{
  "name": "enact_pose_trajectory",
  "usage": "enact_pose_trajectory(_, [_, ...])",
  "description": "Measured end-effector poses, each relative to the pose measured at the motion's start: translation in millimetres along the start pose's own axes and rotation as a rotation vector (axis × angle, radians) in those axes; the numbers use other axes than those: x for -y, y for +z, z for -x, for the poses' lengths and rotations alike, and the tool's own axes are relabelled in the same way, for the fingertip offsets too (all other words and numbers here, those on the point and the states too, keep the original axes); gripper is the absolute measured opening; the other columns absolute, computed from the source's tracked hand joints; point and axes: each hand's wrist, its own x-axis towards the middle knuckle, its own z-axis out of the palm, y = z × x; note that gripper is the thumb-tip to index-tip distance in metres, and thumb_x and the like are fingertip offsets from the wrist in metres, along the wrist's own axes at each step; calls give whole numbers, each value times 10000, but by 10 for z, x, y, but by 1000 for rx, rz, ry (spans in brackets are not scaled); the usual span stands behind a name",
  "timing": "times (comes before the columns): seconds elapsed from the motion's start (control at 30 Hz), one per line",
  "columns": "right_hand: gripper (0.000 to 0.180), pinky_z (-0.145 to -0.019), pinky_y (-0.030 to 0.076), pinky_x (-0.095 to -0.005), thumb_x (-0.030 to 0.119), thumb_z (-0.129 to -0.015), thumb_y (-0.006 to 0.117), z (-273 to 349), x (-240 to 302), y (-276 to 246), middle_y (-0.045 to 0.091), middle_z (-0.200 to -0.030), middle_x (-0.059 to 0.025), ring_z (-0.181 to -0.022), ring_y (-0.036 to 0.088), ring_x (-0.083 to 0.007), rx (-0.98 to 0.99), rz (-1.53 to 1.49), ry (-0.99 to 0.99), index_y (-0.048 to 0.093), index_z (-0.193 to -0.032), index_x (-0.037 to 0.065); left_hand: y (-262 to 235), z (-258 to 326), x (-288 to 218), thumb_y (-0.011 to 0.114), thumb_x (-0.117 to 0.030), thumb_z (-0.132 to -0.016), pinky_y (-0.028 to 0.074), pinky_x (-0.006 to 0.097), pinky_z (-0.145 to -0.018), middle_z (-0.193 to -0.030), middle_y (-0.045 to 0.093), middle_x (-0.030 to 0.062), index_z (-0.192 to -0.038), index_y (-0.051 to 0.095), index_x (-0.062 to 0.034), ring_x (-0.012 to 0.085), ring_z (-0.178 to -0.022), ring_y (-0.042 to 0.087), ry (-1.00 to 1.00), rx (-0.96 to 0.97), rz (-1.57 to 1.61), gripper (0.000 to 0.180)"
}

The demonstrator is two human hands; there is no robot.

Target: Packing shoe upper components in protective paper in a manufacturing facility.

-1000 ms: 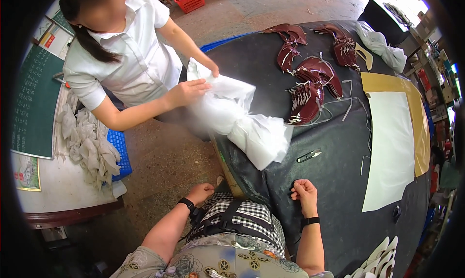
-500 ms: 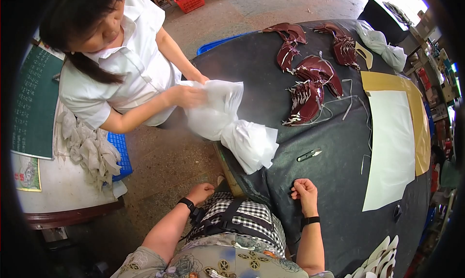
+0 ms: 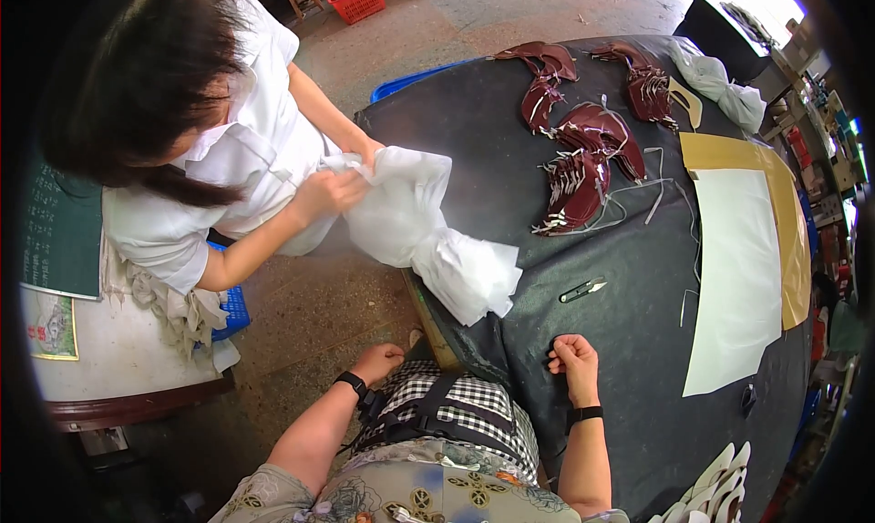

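My left hand (image 3: 378,364) hovers by my lap at the table's near left corner, its fingers curled together and nothing visible in them. On the black table cover my right hand (image 3: 574,357) rests with fingers closed in a pinch; a small dark bit shows at the fingertips, too small to name. Just beyond it lies a pair of thread snips (image 3: 581,290) with a black handle. At the left, a co-worker in a white shirt grips a white wrapped bundle (image 3: 465,272), narrowed in the middle, with both hands.
Stacks of curved dark red pieces (image 3: 583,177) with white ties lie on the black table cover (image 3: 638,313). To the right are a white sheet (image 3: 736,277) and brown paper (image 3: 795,250). Curved white pieces (image 3: 715,491) sit at the near right. A blue basket (image 3: 235,309) stands left.
The co-worker has leaned down and to the left, hands working at the bundle's upper end. The bundle has shifted slightly left. My hands have stayed still.
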Motion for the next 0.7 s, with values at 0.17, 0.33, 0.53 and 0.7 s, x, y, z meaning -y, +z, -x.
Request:
enact_pose_trajectory(0.17, [75,-565,513,-214,103,-979,696,6,15,3,701,-805,-34,-604,626,-80,-3,1,2,698,-981,28,-2,6,-27,727,-282,-917,539,387,-945,-1166,752,159,-1200,737,-52,291,-1095,711,16,-1,-8,365])
enact_pose_trajectory(0.33, [73,-564,516,-215,105,-979,697,6,21,18,702,-800,-32,-602,626,-79,-1,-1,2,699,-983,32,5,-15,23,724,-277,-924,539,391,-947,-1170,751,162,-1206,733,-49,295,-1100,710,-1,0,-1,363])
enact_pose_trajectory(0.53, [76,-568,523,-216,104,-980,694,-11,-22,-30,706,-798,-32,-602,628,-79,-6,11,4,699,-987,29,15,-23,-66,686,-238,-963,525,356,-959,-1163,754,124,-1216,714,-35,231,-1082,704,2,29,-27,326])
enact_pose_trajectory(0.7, [78,-570,527,-219,104,-977,695,-9,-15,-17,707,-798,-37,-603,631,-81,8,6,1,700,-992,28,20,-19,-25,681,-233,-966,526,355,-953,-1155,756,129,-1210,714,-28,231,-1071,706,7,22,-26,320])
